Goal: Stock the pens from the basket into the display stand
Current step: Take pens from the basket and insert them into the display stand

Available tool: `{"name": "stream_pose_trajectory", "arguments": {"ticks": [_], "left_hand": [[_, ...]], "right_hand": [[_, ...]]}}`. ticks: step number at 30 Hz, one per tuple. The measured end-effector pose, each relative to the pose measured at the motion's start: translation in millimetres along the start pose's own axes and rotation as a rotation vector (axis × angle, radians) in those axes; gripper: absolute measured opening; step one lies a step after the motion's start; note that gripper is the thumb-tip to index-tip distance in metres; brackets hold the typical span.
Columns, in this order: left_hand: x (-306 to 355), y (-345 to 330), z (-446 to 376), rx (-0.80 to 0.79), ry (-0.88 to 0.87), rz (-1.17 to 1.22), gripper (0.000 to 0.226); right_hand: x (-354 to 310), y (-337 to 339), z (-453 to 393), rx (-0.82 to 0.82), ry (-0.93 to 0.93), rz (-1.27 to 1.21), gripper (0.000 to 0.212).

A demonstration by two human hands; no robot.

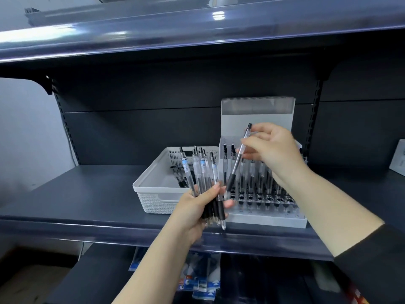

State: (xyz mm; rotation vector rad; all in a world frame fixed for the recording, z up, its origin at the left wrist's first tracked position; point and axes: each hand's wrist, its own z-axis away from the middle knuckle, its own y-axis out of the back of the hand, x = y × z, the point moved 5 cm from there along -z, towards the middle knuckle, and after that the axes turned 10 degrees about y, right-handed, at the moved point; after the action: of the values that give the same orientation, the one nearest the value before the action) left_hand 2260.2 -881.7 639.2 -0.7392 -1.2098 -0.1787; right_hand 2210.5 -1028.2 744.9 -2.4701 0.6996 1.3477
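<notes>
the left hand (197, 207) grips a bundle of pens (202, 176), its fingers (215, 187) wrapped around the lower dark grips, with the clear barrels fanning upward. the right hand (270, 148) pinches a single pen (237, 157) near its upper end; this pen is tilted, with its tip low over the front row of the display stand (258, 115). the white basket (153, 183) stands just beside the stand on the shelf (87, 198) and holds some more pens.

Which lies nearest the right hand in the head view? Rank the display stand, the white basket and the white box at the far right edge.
1. Display stand, directly beneath the right hand.
2. White basket, to its left.
3. White box, at the frame's right edge.
</notes>
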Motion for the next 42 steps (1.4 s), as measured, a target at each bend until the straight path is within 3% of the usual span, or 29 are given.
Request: {"name": "stream_pose_trajectory", "arguments": {"ticks": [4,7,13,18,27,42], "left_hand": [[6.8,13.3,-2.6,0.049,-0.014,0.043,0.018],[10.0,17.2,-5.0,0.058,-0.011,0.054,0.023],[9.2,17.1,-8.6,0.045,-0.004,0.071,0.025],[10.2,16.8,-12.8,0.042,-0.009,0.078,0.021],[11.2,15.9,-15.4,0.026,-0.021,0.062,0.025],[11.8,14.5,-14.6,0.02,-0.034,0.064,0.024]], "right_hand": [[-5.4,11.5,-9.5,0.138,0.117,0.132,0.019],[-5.1,6.7,-10.4,0.106,0.21,0.333,0.016],[5.0,-1.6,-6.2,0.053,0.297,0.508,0.02],[10.9,-3.3,-7.3,0.034,0.309,0.674,0.022],[14.6,-8.0,-13.2,-0.006,0.333,0.744,0.023],[22.8,-18.1,-12.7,-0.16,0.371,1.032,0.006]]}}
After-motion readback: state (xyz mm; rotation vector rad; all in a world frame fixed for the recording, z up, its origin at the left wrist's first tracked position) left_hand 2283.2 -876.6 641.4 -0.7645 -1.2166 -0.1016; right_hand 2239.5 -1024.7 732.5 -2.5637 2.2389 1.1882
